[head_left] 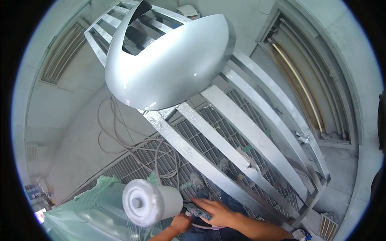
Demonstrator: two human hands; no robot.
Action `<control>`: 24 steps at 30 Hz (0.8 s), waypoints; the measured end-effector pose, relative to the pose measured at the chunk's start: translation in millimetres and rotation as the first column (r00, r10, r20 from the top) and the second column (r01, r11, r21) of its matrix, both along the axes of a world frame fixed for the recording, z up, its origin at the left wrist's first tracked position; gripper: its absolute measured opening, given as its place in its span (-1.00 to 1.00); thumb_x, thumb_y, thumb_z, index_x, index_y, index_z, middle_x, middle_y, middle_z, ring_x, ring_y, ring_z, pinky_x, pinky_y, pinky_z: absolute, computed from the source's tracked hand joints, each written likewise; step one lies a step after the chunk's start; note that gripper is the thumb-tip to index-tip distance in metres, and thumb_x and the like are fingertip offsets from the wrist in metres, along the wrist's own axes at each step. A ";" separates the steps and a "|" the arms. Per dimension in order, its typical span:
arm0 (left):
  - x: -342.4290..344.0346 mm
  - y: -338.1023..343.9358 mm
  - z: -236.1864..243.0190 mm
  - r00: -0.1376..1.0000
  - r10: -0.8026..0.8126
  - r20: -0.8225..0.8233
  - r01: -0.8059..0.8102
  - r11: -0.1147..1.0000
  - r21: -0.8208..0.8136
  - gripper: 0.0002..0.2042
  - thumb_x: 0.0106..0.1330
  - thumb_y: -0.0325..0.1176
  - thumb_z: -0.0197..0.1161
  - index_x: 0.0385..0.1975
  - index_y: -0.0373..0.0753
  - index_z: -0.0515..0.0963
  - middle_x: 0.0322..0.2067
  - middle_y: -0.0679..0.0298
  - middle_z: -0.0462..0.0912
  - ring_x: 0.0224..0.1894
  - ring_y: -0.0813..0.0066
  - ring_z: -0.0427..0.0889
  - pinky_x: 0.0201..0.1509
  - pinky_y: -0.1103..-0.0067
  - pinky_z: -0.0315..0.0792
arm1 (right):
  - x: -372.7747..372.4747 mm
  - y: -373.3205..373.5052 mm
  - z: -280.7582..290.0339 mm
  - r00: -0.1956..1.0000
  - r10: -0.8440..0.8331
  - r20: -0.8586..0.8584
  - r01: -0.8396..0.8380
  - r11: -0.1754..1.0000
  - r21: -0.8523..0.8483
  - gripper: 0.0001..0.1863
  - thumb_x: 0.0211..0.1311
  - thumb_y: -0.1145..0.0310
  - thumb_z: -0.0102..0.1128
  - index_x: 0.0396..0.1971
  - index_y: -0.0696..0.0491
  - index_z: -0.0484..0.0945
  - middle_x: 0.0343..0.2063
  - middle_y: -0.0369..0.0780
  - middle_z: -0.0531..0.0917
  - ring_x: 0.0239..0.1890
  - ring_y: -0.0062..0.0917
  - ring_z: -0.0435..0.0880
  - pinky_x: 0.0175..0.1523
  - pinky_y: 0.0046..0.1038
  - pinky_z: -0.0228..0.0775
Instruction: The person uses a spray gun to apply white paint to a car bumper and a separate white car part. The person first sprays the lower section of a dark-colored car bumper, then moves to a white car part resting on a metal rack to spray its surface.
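Note:
Close to my body is a spray gun [198,211] with a large whitish paint cup [161,201], its round lid tilted toward the left. My left hand [181,223] is closed around the gun just below the cup; its fingertips are partly hidden. From the right, my right hand [220,213] reaches across the gun's dark metal body, fingers bent over it and the thumb out of sight. Beyond them, a glossy silver curved panel [173,68] with a large cut-out rests on a slatted metal rack [225,102] coated in silver.
A pale hose [105,136] lies in loops on the left and runs toward the gun. Green plastic sheeting [96,207] covers something at the lower left. Metal floor grating [201,134] lies under the rack. A framed recess with light tubes [299,76] is in the right wall.

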State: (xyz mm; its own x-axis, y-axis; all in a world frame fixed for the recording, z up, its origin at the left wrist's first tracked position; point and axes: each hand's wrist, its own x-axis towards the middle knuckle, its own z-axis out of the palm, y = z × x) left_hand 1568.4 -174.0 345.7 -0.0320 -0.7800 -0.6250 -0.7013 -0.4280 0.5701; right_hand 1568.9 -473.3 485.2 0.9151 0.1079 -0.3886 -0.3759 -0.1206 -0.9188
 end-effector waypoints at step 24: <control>-59.3 21.4 -52.5 0.956 0.158 -0.247 -0.022 0.878 0.479 -0.48 0.30 0.19 0.12 0.10 -0.01 0.55 0.06 0.05 0.58 0.20 0.06 0.45 0.28 0.17 0.27 | -62.8 76.8 -154.4 0.919 -0.377 0.112 0.327 0.890 0.317 -0.42 0.16 0.52 0.17 0.24 0.18 0.36 0.03 0.03 0.57 0.08 -0.08 0.57 0.17 -0.29 0.42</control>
State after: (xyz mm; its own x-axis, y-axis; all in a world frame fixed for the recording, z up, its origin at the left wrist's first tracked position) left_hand 1509.1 -152.6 293.2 -0.1965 -0.4069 -0.8921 -0.4944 -0.7446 0.4485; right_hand 1506.2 -396.5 330.8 0.9618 -0.1504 -0.2289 -0.1831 0.2682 -0.9458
